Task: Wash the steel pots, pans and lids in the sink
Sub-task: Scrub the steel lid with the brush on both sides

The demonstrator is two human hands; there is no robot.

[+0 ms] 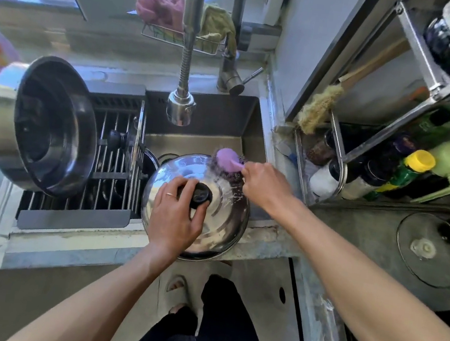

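Left hand: my left hand (175,215) sits on top of the steel lid (219,227), fingers curled round its black knob (200,195), gripping it; a ring shows on one finger.
Right hand: my right hand (266,185) is clenched on the handle of a purple scrubber (228,159), reaching in from the right side of the sink.
Scrubber: its purple head lies at the lid's far edge, with a dark mass under it that looks like steel wool, though I cannot be sure through the blur.
Steel lid: domed side up, tilted, its near edge over the front rim of the sink (254,111) and its far half over the basin; white suds streak the dome between knob and scrubber.
Big steel pot (44,123): I see it lying on its side at the left, mouth facing right, resting on the drying rack (109,172) that spans the sink's left half.
Rack contents: another lid stands on edge in the rack, just left of the lid I hold.
Faucet (181,101): the spring-neck spout hangs over the back of the basin, well apart from the lid.
Cloths: a pink cloth (159,8) and a yellow-green one (217,23) sit in a wire basket behind the faucet.
Counter right: a glass lid (432,249) lies flat on the counter, near a shelf of bottles (406,171).
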